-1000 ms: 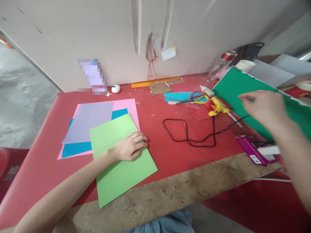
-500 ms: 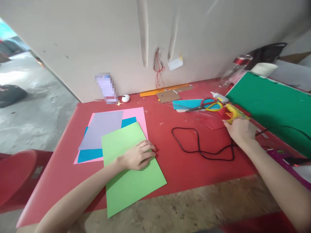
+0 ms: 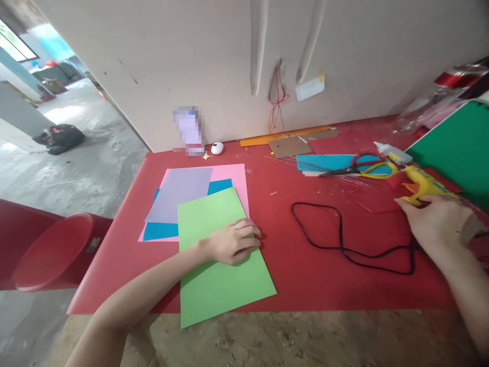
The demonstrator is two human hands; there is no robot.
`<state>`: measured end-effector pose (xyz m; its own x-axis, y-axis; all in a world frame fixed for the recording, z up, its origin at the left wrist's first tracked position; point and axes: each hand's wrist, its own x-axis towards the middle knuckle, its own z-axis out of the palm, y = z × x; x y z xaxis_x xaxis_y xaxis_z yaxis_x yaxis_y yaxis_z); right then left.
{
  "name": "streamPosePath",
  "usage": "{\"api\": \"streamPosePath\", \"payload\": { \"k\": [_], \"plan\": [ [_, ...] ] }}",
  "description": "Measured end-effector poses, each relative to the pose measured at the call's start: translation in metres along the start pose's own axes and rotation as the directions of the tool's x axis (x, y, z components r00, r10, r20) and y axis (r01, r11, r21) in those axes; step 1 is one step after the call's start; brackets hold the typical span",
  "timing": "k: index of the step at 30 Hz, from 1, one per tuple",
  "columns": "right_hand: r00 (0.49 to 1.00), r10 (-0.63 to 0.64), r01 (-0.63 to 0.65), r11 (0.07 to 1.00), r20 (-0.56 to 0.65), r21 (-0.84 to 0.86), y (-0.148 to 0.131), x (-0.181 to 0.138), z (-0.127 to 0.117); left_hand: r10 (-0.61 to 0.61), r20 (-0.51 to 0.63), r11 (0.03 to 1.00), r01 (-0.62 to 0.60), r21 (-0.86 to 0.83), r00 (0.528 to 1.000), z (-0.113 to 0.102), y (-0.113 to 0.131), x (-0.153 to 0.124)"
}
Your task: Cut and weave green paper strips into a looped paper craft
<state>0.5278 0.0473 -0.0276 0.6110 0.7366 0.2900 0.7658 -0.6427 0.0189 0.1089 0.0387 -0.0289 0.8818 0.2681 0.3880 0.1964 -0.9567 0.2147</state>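
My left hand point(image 3: 236, 241) lies on a light green sheet point(image 3: 225, 290), palm down, its slightly bent fingers reaching over the right edge. Part of the green sheet covers a lavender sheet point(image 3: 181, 191), a blue sheet point(image 3: 158, 231) and a pink sheet point(image 3: 239, 176). At the far right, my right hand point(image 3: 439, 219) is closed around the handle of a yellow hot glue gun point(image 3: 424, 183); some of its fingers are hidden. A black cord point(image 3: 340, 224) loops across the table between my hands. Scissors point(image 3: 362, 169) with red and yellow handles lie left of the glue gun.
Behind the glue gun are a white-tipped tube point(image 3: 391, 151), a green board point(image 3: 466, 145) and a clear bottle with a red cap point(image 3: 454, 79). Blue paper point(image 3: 324, 161) and a cardboard piece point(image 3: 290, 147) lie near the wall. A red stool point(image 3: 57, 250) stands left of the red table point(image 3: 126, 214).
The view has turned slightly left and shifted, so the table things sit further right. My left hand stays on the green sheet. My right hand remains at the glue gun.
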Motion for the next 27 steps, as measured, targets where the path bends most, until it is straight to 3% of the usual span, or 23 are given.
{"api": "streamPosePath", "payload": {
  "k": [10, 14, 19, 24, 27],
  "plan": [
    [0.997, 0.039, -0.034, 0.997, 0.070, -0.075, -0.002, -0.013, -0.007, 0.007, -0.002, 1.000, -0.007, -0.013, 1.000, -0.001, 0.003, 0.001],
    [0.991, 0.008, 0.007, 0.994, 0.133, -0.111, -0.003, -0.002, -0.015, 0.004, 0.013, 1.000, -0.004, -0.025, 1.000, -0.001, 0.002, 0.001],
    [0.959, -0.252, 0.262, 0.963, 0.128, -0.068, -0.026, 0.036, -0.023, -0.022, 0.045, 1.000, 0.023, -0.021, 0.999, -0.001, 0.002, 0.000],
    [0.850, -0.479, 0.499, 0.865, 0.218, -0.047, -0.054, 0.066, -0.017, -0.027, 0.039, 0.999, 0.028, -0.024, 0.999, -0.002, 0.003, 0.000],
    [0.800, -0.523, 0.557, 0.830, 0.294, -0.041, -0.064, 0.071, -0.014, -0.021, 0.029, 0.999, 0.023, -0.044, 0.999, -0.003, 0.003, 0.002]
  ]
}}
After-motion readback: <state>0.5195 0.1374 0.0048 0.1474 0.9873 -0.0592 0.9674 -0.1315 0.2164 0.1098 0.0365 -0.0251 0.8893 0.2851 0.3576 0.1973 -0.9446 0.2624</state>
